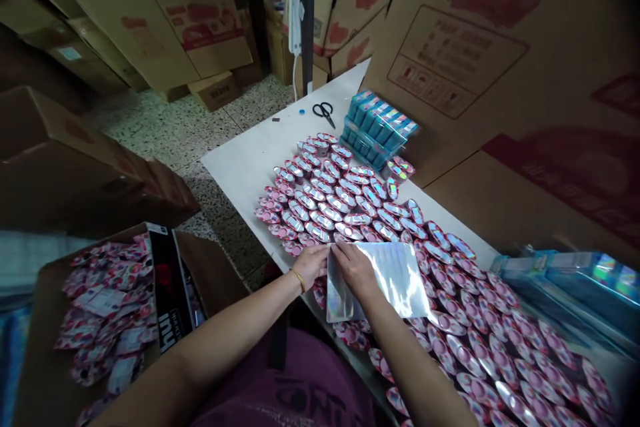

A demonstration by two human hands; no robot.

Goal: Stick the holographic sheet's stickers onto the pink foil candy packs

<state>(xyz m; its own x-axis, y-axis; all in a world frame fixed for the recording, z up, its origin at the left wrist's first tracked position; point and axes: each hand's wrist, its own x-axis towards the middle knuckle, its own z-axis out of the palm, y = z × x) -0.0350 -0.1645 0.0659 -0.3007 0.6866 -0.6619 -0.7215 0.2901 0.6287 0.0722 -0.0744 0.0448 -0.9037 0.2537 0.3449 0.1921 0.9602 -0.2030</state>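
Observation:
A shiny silvery sheet (pixel 395 273), glossy like a sheet of stickers, lies over rows of small packs in front of me. My left hand (pixel 311 267), with a yellow bracelet at the wrist, pinches at the sheet's upper left corner. Across the sheet's left part reaches my right hand (pixel 356 272), its fingers bent and closed at the same corner, close to the left fingertips. Whatever is between the fingertips is too small to make out. Around the sheet stand many pink-and-red packs (pixel 345 195) with oval tops; several tops carry shiny silver labels.
Black scissors (pixel 325 113) and a blue cap (pixel 301 111) lie on the white table (pixel 235 157). Teal packs (pixel 377 127) in clear wrap stand at the back. At left, an open carton (pixel 200 247) holds pink packets (pixel 107 310). Large cardboard boxes (pixel 465 53) border the table.

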